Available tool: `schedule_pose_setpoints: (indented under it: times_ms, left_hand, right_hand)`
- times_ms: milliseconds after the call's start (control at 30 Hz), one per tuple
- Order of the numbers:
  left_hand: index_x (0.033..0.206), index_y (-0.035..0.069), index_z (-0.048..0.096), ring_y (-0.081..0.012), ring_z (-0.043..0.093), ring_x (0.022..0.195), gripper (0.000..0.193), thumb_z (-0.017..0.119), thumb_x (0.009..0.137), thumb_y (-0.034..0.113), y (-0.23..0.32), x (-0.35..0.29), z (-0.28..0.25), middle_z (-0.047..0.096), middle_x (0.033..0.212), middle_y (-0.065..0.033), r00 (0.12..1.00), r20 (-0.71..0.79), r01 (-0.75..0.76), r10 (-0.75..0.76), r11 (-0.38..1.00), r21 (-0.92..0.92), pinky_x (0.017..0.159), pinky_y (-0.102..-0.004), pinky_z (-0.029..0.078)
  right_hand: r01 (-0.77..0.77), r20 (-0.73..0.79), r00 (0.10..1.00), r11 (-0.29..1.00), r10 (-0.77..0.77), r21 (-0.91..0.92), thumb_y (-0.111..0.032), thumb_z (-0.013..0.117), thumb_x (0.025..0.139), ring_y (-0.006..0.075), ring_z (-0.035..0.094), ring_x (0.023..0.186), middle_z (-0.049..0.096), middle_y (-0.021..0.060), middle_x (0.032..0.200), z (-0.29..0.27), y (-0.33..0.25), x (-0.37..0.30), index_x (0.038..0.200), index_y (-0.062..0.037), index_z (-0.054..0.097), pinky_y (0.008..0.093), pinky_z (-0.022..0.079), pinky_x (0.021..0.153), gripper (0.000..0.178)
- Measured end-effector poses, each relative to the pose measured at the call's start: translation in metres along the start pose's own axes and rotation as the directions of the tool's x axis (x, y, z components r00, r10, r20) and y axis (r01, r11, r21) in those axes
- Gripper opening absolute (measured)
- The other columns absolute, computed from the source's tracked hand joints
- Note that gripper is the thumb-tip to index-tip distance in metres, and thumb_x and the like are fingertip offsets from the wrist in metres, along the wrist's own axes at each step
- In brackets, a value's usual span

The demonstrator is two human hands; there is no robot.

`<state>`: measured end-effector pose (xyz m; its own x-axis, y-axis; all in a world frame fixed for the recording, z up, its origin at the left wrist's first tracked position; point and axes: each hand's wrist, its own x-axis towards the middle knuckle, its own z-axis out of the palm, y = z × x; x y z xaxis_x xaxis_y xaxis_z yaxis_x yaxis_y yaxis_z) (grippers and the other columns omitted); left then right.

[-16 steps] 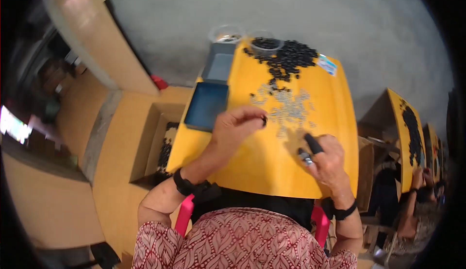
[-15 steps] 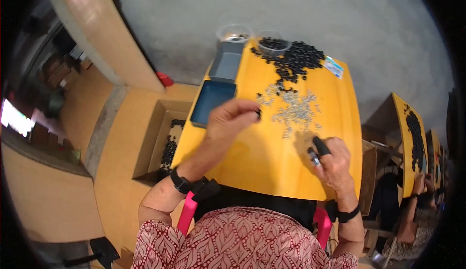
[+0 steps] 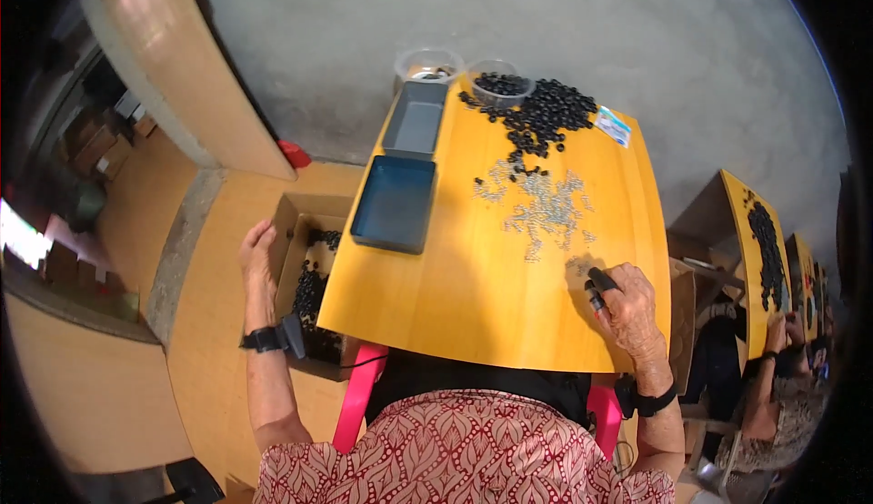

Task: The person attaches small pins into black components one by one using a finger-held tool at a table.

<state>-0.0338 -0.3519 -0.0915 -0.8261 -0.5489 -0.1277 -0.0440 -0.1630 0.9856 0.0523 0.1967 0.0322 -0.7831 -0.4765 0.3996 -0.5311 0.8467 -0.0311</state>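
Observation:
My left hand (image 3: 258,247) is beside the left wall of a cardboard box (image 3: 284,231), with nothing visible between its loosely extended fingers. Small black round parts (image 3: 311,290) lie inside that box. Over the right side of the yellow table (image 3: 455,308), my right hand (image 3: 629,308) is curled closed, a black sleeve on one finger. A small black-and-silver thing (image 3: 596,297) shows at its fingertips; I cannot tell whether it is held or worn. Close to those fingertips are a few of the small silvery metal pieces (image 3: 550,208) scattered mid-table. Black parts (image 3: 555,108) are heaped behind them.
A blue-grey tray (image 3: 393,204) and a grey tray (image 3: 416,117) line the table's left edge. Two clear round tubs (image 3: 500,99) stand at the back, by a small packet (image 3: 613,126). The grey wall (image 3: 546,13) rises behind. Another person works at the far right.
My left hand has moved left and down from above the table to the cardboard box; the black part pinched in it is no longer seen. My right hand has barely moved.

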Motion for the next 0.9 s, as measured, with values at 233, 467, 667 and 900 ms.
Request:
schedule_pose_setpoints:
  times_ms: [233,467,667,900]
  left_hand:
    - [0.116,0.002,0.062,-0.015,0.064,0.097,0.03,0.067,0.088,0.015,0.027,-0.012,0.005,0.068,0.104,-0.0077,0.985,0.171,0.032,-0.02,0.997,-0.069,0.089,-0.026,0.049]
    - [0.111,0.006,0.065,-0.0142,0.065,0.094,0.024,0.066,0.09,0.019,0.09,-0.072,0.073,0.069,0.099,-0.0071,0.929,0.36,-0.116,0.084,0.991,0.068,0.09,-0.0277,0.05]
    - [0.107,0.002,0.066,-0.0138,0.064,0.093,0.021,0.064,0.09,0.014,0.096,-0.123,0.127,0.07,0.097,-0.0085,0.738,0.675,-0.073,-0.001,0.994,0.081,0.088,-0.0266,0.048]
    - [0.108,-0.001,0.065,-0.0135,0.063,0.095,0.019,0.059,0.092,0.007,0.074,-0.153,0.174,0.068,0.099,-0.0072,0.494,0.849,-0.041,-0.189,0.97,0.24,0.088,-0.0252,0.048]
  right_hand:
    - [-0.02,0.056,0.998,1.0,0.02,-0.007,-0.005,0.074,0.06,0.0291,0.056,0.072,0.058,0.0128,0.078,-0.009,0.008,-0.018,0.074,0.0018,0.063,0.0376,0.047,0.064,0.019]
    - [-0.167,0.075,0.981,0.978,0.177,-0.125,-0.007,0.074,0.062,0.0282,0.057,0.073,0.057,0.0114,0.077,-0.03,0.03,-0.054,0.071,0.0008,0.063,0.0378,0.048,0.065,0.016]
    - [-0.263,0.131,0.948,0.947,0.289,-0.188,-0.009,0.073,0.063,0.0287,0.058,0.075,0.06,0.0121,0.08,-0.023,0.044,-0.085,0.074,0.0014,0.067,0.0378,0.05,0.068,0.016]
    - [-0.385,0.144,0.898,0.902,0.415,-0.198,-0.008,0.07,0.067,0.0269,0.06,0.076,0.06,0.0141,0.078,-0.026,0.045,-0.089,0.079,0.0031,0.07,0.0375,0.053,0.067,0.016]
